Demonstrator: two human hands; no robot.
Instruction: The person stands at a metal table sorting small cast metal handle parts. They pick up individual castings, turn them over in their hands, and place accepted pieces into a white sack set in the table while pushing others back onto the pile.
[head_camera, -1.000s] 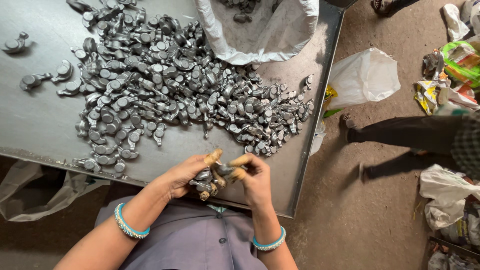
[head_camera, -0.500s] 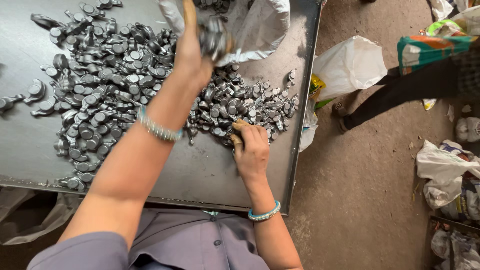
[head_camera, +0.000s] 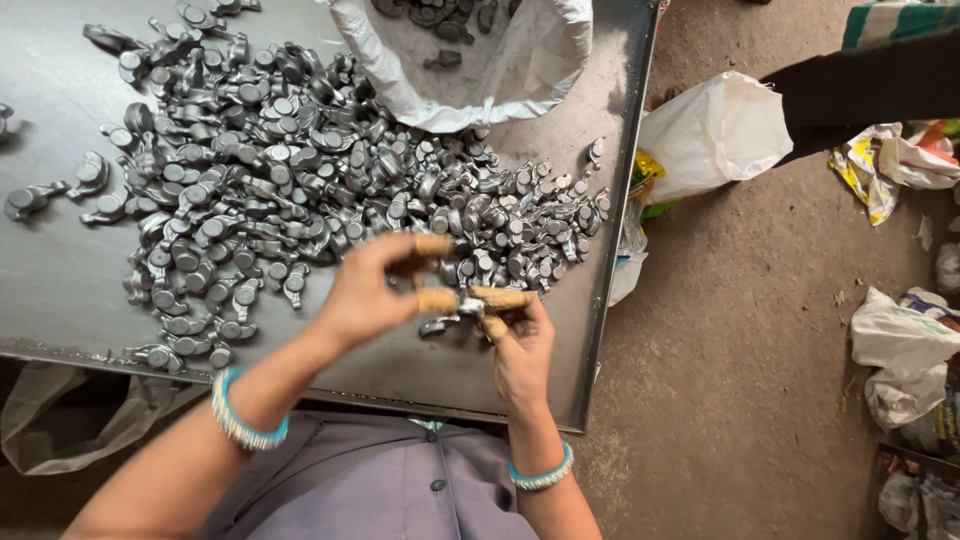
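Left hand (head_camera: 365, 295) and right hand (head_camera: 520, 345) together above the near edge of the grey metal bench (head_camera: 60, 300), fingers (head_camera: 497, 297) capped in tan tape; right-hand fingers pinched shut around a small grey metal part (head_camera: 452, 313), left-hand fingers curled loosely beside it, whether gripping anything impossible to tell through the blur. Just beyond the hands, a wide heap of like metal parts (head_camera: 300, 180) spread across the bench, with an open white sack (head_camera: 520, 80) at the far edge holding a few more. Turquoise bangles (head_camera: 245, 425) on both wrists, white bags (head_camera: 715, 130) on the dirt floor to the right.
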